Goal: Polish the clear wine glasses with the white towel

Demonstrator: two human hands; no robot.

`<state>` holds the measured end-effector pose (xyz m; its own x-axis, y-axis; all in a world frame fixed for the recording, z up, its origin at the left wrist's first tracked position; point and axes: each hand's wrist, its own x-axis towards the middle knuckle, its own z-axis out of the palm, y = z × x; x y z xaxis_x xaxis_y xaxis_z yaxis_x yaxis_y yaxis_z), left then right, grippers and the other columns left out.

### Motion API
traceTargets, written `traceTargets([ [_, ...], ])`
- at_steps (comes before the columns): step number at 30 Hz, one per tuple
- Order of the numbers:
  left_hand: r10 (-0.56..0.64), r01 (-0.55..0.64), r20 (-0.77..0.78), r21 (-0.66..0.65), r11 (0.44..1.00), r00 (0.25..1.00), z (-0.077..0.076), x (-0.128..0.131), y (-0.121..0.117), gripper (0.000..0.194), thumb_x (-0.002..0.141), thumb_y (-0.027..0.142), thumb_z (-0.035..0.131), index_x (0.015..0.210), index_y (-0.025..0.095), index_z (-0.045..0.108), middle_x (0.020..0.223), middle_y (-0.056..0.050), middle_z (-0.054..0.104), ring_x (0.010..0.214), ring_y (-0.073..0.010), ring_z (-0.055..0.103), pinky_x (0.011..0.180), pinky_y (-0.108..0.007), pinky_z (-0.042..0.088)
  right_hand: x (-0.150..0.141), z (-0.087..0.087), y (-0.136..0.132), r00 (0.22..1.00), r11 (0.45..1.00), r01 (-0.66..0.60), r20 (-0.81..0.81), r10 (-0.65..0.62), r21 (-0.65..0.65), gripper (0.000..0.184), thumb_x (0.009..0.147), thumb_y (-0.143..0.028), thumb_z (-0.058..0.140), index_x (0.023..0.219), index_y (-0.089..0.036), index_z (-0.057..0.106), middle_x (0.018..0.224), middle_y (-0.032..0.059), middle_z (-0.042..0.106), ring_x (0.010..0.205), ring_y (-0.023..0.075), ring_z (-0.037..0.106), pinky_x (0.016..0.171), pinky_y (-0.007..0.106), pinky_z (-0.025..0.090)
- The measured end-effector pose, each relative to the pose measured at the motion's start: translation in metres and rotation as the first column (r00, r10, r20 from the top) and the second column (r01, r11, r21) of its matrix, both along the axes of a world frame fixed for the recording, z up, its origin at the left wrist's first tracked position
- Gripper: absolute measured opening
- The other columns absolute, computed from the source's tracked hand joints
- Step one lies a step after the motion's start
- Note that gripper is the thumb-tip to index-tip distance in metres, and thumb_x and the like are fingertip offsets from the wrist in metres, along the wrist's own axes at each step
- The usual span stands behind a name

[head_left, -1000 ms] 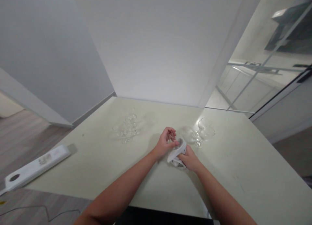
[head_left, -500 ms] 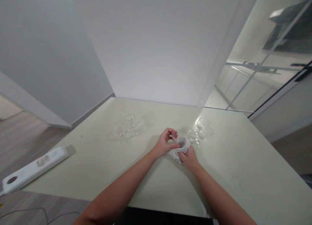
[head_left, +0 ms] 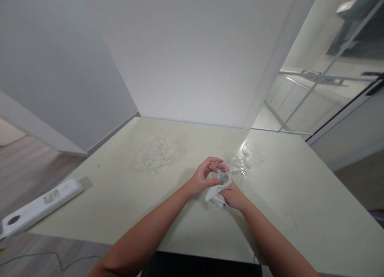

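Note:
Near the middle of the table, my left hand (head_left: 200, 177) curls around the side of a clear wine glass (head_left: 222, 171), thumb in front and fingers behind its bowl. A white cloth (head_left: 215, 196) is bunched against the lower part of that glass. My right hand (head_left: 234, 195) is closed on the cloth beneath the bowl; its fingers are largely hidden by cloth and glass. The stem and foot of the held glass do not show. Just to the right, clear stemmed glasses (head_left: 253, 160) stand close together.
Several more clear glasses (head_left: 158, 144) are grouped on the left of the pale table (head_left: 126, 209). A white power strip (head_left: 45, 205) lies across the table's left edge. Behind the table rises a white wall (head_left: 192, 77), with a glass-paned partition (head_left: 300, 105) at right.
The cloth has dropped from around the glass's rim to its lower part, so more of the bowl shows. The left fingers have moved further along the glass. The view has shifted slightly.

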<state>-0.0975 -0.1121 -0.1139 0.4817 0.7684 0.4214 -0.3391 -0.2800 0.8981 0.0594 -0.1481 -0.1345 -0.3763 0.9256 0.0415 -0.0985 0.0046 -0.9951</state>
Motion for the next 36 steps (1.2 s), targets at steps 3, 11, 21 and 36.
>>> traceTargets([
  [3, 0.106, -0.107, -0.016, -0.065, 0.992, 0.994, -0.004, 0.006, 0.002, 0.072, 0.060, 0.040, 0.090, 0.121, 0.020, 0.058, 0.119, -0.013, 0.064, 0.105, -0.0235, 0.062, 0.089, -0.034, 0.045, -0.004, 0.000, 0.004, 0.995, 0.991, 0.097, 0.019, -0.099, 0.087, 0.014, 0.070, -0.025, 0.068, 0.081, -0.019, 0.062, 0.074, -0.0007, 0.062, 0.067, 0.0145, 0.053, 0.064, 0.026, 0.045],
  [11, 0.022, 0.041, 0.130, -0.462, 0.886, 0.991, 0.003, 0.005, 0.000, 0.060, 0.071, 0.047, 0.081, 0.119, 0.016, 0.063, 0.109, -0.013, 0.070, 0.095, -0.0213, 0.066, 0.087, -0.033, 0.048, 0.003, 0.001, -0.005, 0.995, 0.944, -0.011, -0.095, -0.021, -0.329, 0.023, 0.066, -0.031, 0.075, 0.082, -0.019, 0.064, 0.068, -0.0004, 0.069, 0.058, 0.0145, 0.060, 0.056, 0.025, 0.048],
  [21, 0.400, -0.142, 0.313, -0.608, 0.781, 0.861, 0.007, -0.008, 0.023, 0.048, 0.084, 0.053, 0.066, 0.112, 0.015, 0.065, 0.117, -0.013, 0.069, 0.096, -0.0178, 0.068, 0.080, -0.027, 0.052, 0.002, 0.005, 0.013, 0.890, 0.848, 0.153, -0.302, -0.341, -0.507, 0.039, 0.065, -0.041, 0.083, 0.095, -0.019, 0.071, 0.093, 0.0044, 0.078, 0.080, 0.0219, 0.072, 0.073, 0.032, 0.057],
  [36, 0.416, -0.415, 0.011, 0.083, 0.906, 0.909, 0.009, -0.009, 0.005, 0.062, 0.076, 0.031, 0.079, 0.133, 0.023, 0.055, 0.128, -0.014, 0.064, 0.109, -0.0236, 0.063, 0.086, -0.034, 0.050, -0.005, -0.006, 0.012, 0.926, 0.890, 0.207, -0.213, -0.312, -0.405, 0.042, 0.065, -0.035, 0.082, 0.100, -0.017, 0.069, 0.090, 0.0048, 0.078, 0.083, 0.0228, 0.072, 0.084, 0.035, 0.054],
])
